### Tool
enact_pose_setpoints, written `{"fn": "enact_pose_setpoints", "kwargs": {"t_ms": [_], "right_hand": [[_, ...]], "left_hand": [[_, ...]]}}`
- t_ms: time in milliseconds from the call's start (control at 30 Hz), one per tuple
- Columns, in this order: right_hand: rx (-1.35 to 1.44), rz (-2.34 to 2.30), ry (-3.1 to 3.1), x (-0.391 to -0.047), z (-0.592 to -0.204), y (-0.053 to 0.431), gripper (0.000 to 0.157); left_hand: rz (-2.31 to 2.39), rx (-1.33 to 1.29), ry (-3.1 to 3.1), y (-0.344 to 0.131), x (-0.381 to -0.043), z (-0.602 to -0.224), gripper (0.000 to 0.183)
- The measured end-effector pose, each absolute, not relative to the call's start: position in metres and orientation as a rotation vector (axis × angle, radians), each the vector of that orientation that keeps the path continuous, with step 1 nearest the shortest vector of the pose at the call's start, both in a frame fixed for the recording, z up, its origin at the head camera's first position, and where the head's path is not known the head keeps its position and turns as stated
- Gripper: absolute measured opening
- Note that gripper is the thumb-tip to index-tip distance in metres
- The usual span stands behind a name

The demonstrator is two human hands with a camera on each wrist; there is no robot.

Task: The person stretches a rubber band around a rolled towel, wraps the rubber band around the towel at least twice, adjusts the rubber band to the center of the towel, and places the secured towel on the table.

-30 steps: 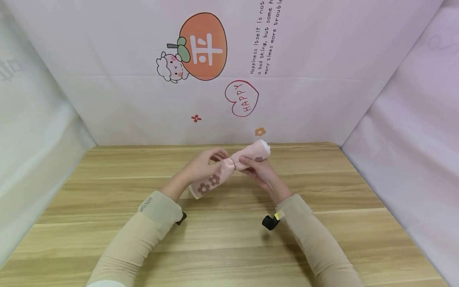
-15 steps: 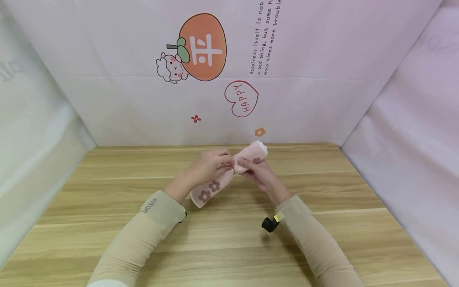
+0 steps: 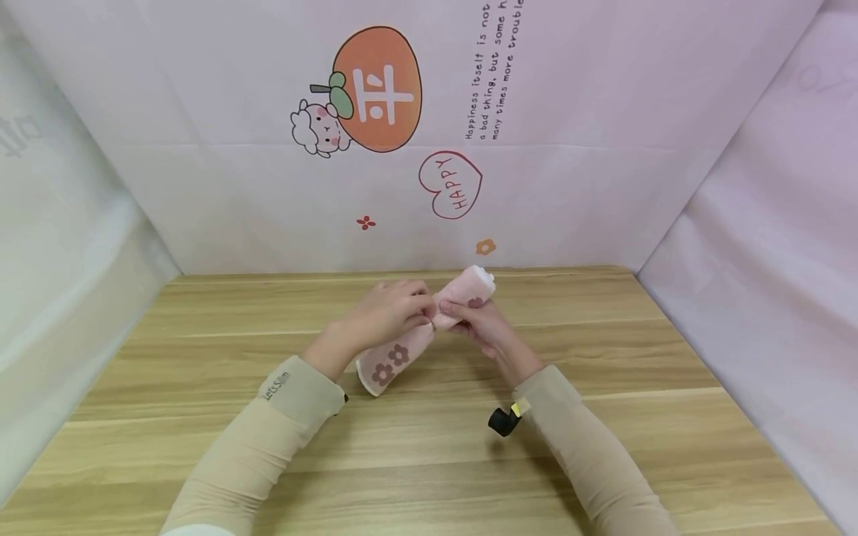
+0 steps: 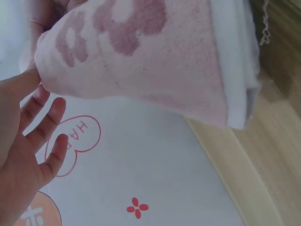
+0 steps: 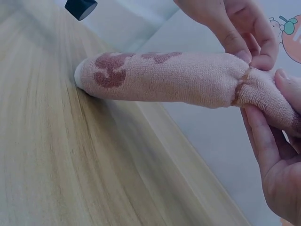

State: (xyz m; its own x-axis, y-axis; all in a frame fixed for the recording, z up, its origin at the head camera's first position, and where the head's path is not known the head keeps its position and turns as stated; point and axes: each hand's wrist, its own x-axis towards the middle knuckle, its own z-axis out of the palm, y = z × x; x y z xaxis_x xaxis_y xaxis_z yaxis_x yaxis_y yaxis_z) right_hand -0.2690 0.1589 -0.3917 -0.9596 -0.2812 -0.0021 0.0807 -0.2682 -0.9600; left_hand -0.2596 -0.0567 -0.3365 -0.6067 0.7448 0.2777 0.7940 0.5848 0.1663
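Observation:
A rolled pink towel (image 3: 413,345) with dark flower prints and white ends slants between both hands above the table. A thin brown band (image 5: 241,84) cinches it around the middle, creasing the cloth. At this waist, the left hand (image 3: 397,311) pinches the band between thumb and forefinger; its other fingers stand apart from the cloth in the left wrist view. The right hand (image 3: 484,324) grips the towel just beyond the band, thumb on top and fingers beneath. In the right wrist view, the towel's left end (image 5: 84,77) points out over the wooden surface.
The wooden table (image 3: 429,469) reaches a printed white back cloth (image 3: 268,208). White cloth also hangs at both sides. A black wrist camera (image 3: 504,421) sticks out from the right sleeve (image 3: 576,432).
The left hand's fingers have closed in from a looser pose onto the towel's cinched middle. The towel has shifted slightly, its left end dropping nearer the front; the right hand keeps its grip.

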Motion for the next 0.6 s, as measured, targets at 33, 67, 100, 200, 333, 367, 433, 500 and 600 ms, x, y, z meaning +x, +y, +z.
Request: {"fn": "enact_pose_setpoints", "kwargs": {"t_ms": [33,67,100,200,333,367,433,500,600], "right_hand": [[-0.256,-2.318,1.745,-0.2691,-0.3908,0.1585,0.018],[-0.267,-2.313,1.748,-0.2692,-0.39,0.1585,0.018],[-0.275,-2.309,1.749,-0.2695,-0.3894,0.1585,0.018],[-0.282,-2.301,1.766,-0.2704,-0.3873,0.1601,0.017],[-0.26,-2.291,1.776,-0.2713,-0.3859,0.1633,0.016],[-0.251,-2.288,1.774,-0.2715,-0.3856,0.1641,0.016],[-0.238,-2.28,1.777,-0.2718,-0.3854,0.1654,0.015],[-0.236,-2.273,1.779,-0.2721,-0.3856,0.1665,0.014],[-0.246,-2.263,1.788,-0.272,-0.386,0.1676,0.013]], "left_hand": [[-0.41,-1.294,-2.629,-0.0572,-0.2591,-0.3364,0.005],[-0.406,-1.298,-2.617,-0.0576,-0.2585,-0.3362,0.006],[-0.396,-1.302,-2.599,-0.0579,-0.258,-0.3362,0.007],[-0.353,-1.309,-2.526,-0.0577,-0.2572,-0.3366,0.01],[-0.334,-1.329,-2.447,-0.0565,-0.2559,-0.3378,0.014],[-0.329,-1.331,-2.438,-0.056,-0.2557,-0.3379,0.014],[-0.332,-1.323,-2.442,-0.0553,-0.2552,-0.3382,0.016],[-0.338,-1.306,-2.459,-0.0547,-0.2551,-0.3384,0.018],[-0.355,-1.29,-2.492,-0.0538,-0.2552,-0.3387,0.016]]}}
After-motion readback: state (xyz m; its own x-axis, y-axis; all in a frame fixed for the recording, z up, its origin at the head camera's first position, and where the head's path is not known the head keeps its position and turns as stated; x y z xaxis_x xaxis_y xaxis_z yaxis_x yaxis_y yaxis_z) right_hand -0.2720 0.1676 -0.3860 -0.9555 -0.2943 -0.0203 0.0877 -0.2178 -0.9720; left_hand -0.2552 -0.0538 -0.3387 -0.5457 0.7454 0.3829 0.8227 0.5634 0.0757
